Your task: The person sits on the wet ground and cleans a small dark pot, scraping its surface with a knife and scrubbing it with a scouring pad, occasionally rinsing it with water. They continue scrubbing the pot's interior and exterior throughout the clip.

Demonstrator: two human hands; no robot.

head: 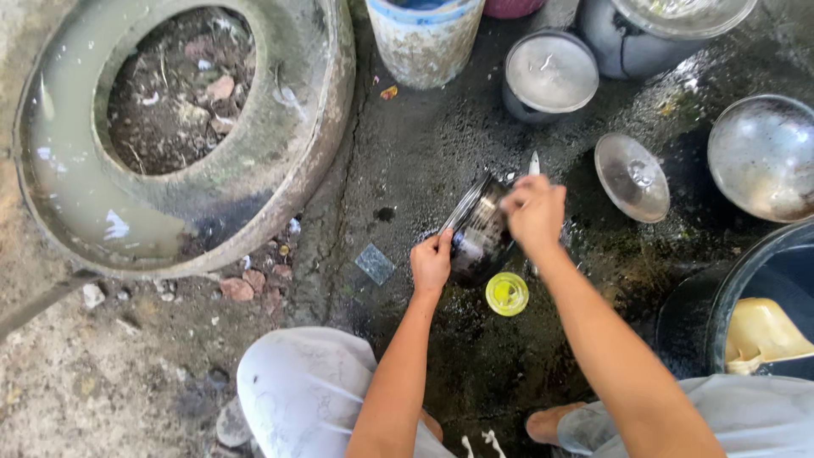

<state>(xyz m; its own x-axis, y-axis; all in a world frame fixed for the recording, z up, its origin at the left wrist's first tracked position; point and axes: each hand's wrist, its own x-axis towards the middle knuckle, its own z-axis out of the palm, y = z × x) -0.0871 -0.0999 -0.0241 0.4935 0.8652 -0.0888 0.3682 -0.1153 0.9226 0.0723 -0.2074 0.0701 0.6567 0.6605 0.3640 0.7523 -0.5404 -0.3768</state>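
Pot (480,233) tilted between left hand (432,263) and right hand (534,212)

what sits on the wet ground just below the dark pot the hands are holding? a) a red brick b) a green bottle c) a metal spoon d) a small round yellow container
d: a small round yellow container lies on the wet ground just beneath the dark pot, which the left hand and right hand grip.

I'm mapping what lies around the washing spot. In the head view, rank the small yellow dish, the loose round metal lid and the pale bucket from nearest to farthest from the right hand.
From the right hand:
1. Small yellow dish, just below it, toward the person.
2. Loose round metal lid, to its right on the wet ground.
3. Pale bucket, at the frame's top, up and left.
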